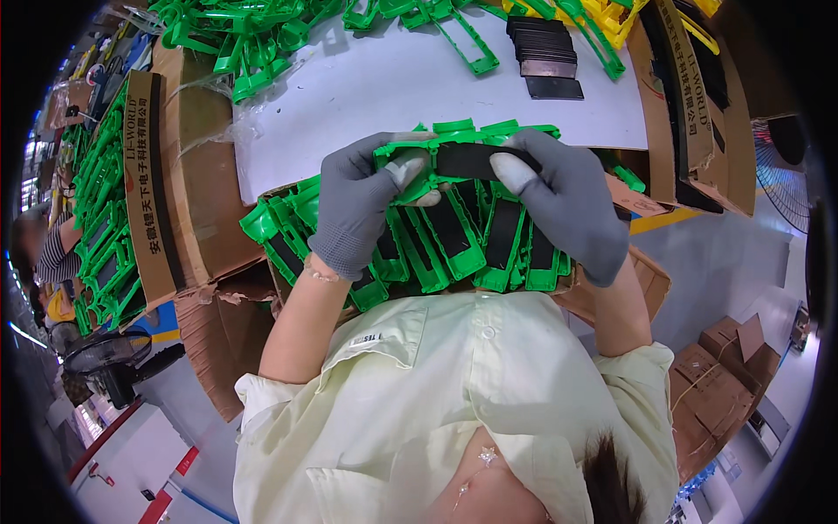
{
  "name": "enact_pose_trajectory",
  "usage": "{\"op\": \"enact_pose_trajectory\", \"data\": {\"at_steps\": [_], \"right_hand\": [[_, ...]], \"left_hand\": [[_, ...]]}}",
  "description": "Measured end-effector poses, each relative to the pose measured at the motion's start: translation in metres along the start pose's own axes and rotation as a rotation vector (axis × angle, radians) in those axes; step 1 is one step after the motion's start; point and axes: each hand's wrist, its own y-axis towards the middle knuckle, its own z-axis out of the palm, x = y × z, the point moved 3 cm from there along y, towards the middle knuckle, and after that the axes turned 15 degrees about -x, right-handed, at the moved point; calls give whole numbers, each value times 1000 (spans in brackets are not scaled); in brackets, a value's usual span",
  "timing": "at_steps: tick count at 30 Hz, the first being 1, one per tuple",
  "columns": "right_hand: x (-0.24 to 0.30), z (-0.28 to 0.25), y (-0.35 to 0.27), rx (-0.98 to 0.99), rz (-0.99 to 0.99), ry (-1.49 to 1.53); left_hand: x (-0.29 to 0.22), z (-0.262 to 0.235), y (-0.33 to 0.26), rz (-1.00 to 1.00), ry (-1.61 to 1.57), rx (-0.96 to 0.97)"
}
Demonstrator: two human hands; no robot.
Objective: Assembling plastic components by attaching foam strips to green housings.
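Both my hands wear grey gloves with pale fingertips. My left hand (368, 188) is closed on one end of a green plastic frame (410, 194), its thumb on the near face. My right hand (559, 196) grips a flat black strip (471, 162) lying along that frame, the thumb pressed on top near the strip's right end. Whether the strip is fully seated in the frame cannot be told. Just below my hands, many green frames with black inserts (449, 231) lie in an open cardboard box against my front.
Ahead lies a white work surface (367, 100) with loose green frames (236, 39) at the far left and a stack of black strips (546, 52) at the far right. Cardboard boxes (196, 157) flank it. A fan (105, 358) stands lower left; another person (52, 249) is beyond.
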Motion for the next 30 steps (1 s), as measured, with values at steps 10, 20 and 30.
{"op": "enact_pose_trajectory", "data": {"at_steps": [10,20,30], "right_hand": [[-1,-4,-1,-57,-80,-105],[0,1,-8,-171,-106,-145],[-12,-4,-36,-56,-148,82]], "left_hand": [[8,1,-1,-79,-63,50],[-10,20,-9,-68,80,11],[-24,-1,-18,-18,344,160]]}}
